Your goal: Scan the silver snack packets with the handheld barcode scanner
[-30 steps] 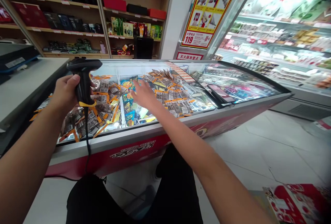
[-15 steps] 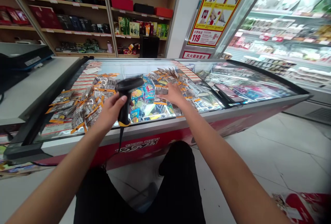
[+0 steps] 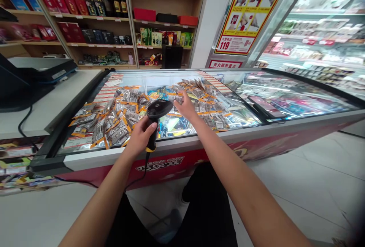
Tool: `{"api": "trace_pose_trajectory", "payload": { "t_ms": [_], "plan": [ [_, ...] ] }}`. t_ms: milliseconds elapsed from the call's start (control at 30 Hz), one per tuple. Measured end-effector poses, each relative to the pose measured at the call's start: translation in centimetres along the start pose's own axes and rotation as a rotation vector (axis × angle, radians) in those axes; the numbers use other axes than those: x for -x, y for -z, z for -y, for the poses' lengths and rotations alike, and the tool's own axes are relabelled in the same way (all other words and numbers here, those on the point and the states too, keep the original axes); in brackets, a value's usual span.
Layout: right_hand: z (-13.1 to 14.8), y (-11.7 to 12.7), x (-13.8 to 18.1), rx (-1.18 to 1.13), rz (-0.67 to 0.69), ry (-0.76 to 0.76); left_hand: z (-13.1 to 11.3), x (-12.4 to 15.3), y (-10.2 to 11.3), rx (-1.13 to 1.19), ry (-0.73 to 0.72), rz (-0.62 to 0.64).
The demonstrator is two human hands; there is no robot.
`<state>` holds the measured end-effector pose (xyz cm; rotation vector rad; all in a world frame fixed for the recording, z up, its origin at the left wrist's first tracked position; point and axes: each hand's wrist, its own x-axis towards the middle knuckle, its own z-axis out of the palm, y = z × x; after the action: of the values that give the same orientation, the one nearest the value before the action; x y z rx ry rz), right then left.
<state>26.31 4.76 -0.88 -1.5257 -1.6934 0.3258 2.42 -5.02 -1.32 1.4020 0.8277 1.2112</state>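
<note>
My left hand (image 3: 142, 134) is closed round the handle of a black barcode scanner (image 3: 157, 113) with a yellow ring and a trailing cable. It holds the scanner over the glass lid of a chest freezer (image 3: 171, 155). My right hand (image 3: 185, 106) rests on a spread of small silver and orange packets (image 3: 205, 104) lying on the lid, just right of the scanner's head, fingers bent down on one packet. More of the same packets (image 3: 110, 119) lie in a heap to the left of the scanner.
A grey counter (image 3: 42, 110) with a black device stands at the left. A phone (image 3: 264, 104) lies on the freezer's right lid. Wooden shelves (image 3: 94, 18) of boxed goods and bottles line the back. An open cooler (image 3: 319, 37) stands on the right. Pale floor tiles lie below.
My left hand has swung the scanner from the far left toward the middle of the lid, close to my right hand. My right hand shifted slightly right among the packets.
</note>
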Motion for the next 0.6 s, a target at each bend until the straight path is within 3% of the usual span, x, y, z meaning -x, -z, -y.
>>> {"api": "trace_pose_trajectory", "payload": {
  "t_ms": [400,600],
  "plan": [
    [0.5,0.36,0.56,0.008,0.012,-0.012,0.48,0.04,0.24,-0.051,-0.027,0.033],
    [-0.44,0.07,0.14,-0.052,-0.098,-0.126,0.54,0.19,0.28,0.032,0.058,0.03]
  ]
}}
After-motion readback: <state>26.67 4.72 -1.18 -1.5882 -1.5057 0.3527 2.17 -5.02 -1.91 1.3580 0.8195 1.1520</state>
